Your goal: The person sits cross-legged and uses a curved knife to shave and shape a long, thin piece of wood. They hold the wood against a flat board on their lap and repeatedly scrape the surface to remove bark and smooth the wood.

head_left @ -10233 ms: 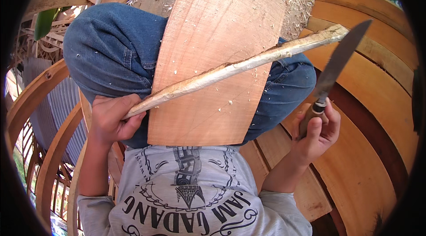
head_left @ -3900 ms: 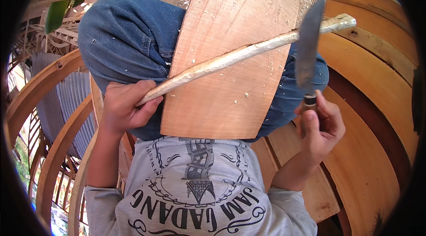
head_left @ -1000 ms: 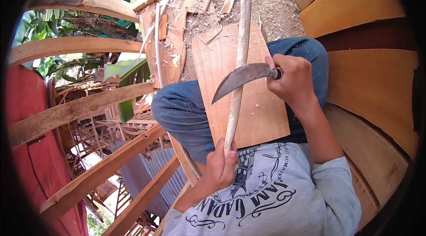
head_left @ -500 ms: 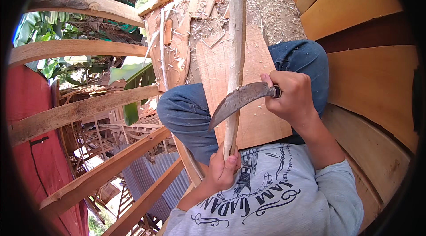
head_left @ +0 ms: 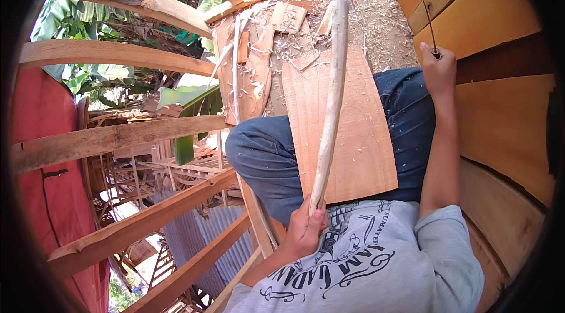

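Note:
A pale peeled wooden stick point(head_left: 333, 89) slants upward from my lap, its near end wrapped in the fingers of my left hand point(head_left: 307, 227). Beneath the stick, a flat reddish-brown board point(head_left: 365, 142) lies across my legs, sprinkled with small wood chips. My right hand point(head_left: 439, 71) is off to the right above my knee, closed round the handle of a curved knife point(head_left: 431, 27). The blade is seen nearly edge-on, pointing away from me and apart from the stick.
Curly shavings point(head_left: 382, 30) and thin wood offcuts point(head_left: 256, 71) litter the floor ahead. A plank wall point(head_left: 500, 113) rises close on my right. Wooden rails point(head_left: 123, 136) run along the left, with a red panel point(head_left: 47, 166), corrugated metal point(head_left: 206, 242) and banana leaves point(head_left: 188, 92) beyond.
My right hand has swung the knife away from the stick, out to the right and farther forward. The stick's far end now shows, and it leans more to the right.

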The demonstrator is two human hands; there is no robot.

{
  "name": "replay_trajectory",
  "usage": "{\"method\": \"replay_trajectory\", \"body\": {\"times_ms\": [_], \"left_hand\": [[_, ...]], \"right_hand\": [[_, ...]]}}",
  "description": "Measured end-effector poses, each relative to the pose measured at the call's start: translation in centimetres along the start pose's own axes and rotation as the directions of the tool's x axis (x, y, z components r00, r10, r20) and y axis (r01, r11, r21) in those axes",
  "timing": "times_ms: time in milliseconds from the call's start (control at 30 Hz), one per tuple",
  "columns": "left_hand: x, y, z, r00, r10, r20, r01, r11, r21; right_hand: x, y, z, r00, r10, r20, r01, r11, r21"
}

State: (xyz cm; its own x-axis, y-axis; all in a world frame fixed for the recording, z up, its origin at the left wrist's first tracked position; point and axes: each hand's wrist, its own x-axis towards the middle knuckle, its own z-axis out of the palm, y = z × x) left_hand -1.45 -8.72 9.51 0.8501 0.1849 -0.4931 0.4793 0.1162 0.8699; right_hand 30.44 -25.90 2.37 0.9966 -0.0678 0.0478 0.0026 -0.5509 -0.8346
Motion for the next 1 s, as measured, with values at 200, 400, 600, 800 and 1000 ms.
{"method": "replay_trajectory", "body": {"times_ms": [200, 400, 600, 800, 1000], "left_hand": [[1.8, 0.3, 0.7, 0.985, 0.169, -0.041, -0.16, 0.972, 0.17], [1.3, 1.9, 0.9, 0.987, 0.16, 0.011, -0.151, 0.904, 0.4], [0.9, 0.7, 0.9, 0.997, 0.073, 0.008, -0.07, 0.921, 0.384], [2.7, 1.2, 0.9, 0.99, 0.141, -0.025, -0.12, 0.914, 0.387], [3.0, 1.5, 0.9, 0.991, 0.136, -0.019, -0.112, 0.881, 0.46]], "right_hand": [[-11.7, -4.9, 0.7, 0.858, -0.352, 0.375, 0.403, 0.913, -0.063], [-7.2, -4.5, 1.4, 0.954, -0.279, 0.105, 0.295, 0.933, -0.206], [-0.6, -2.3, -2.2, 0.999, 0.011, -0.035, -0.017, 0.983, -0.184], [-10.3, -5.3, 0.0, 0.873, -0.3, 0.384, 0.417, 0.868, -0.269], [-5.5, -2.6, 0.5, 0.937, -0.291, 0.191, 0.347, 0.831, -0.435]]}}
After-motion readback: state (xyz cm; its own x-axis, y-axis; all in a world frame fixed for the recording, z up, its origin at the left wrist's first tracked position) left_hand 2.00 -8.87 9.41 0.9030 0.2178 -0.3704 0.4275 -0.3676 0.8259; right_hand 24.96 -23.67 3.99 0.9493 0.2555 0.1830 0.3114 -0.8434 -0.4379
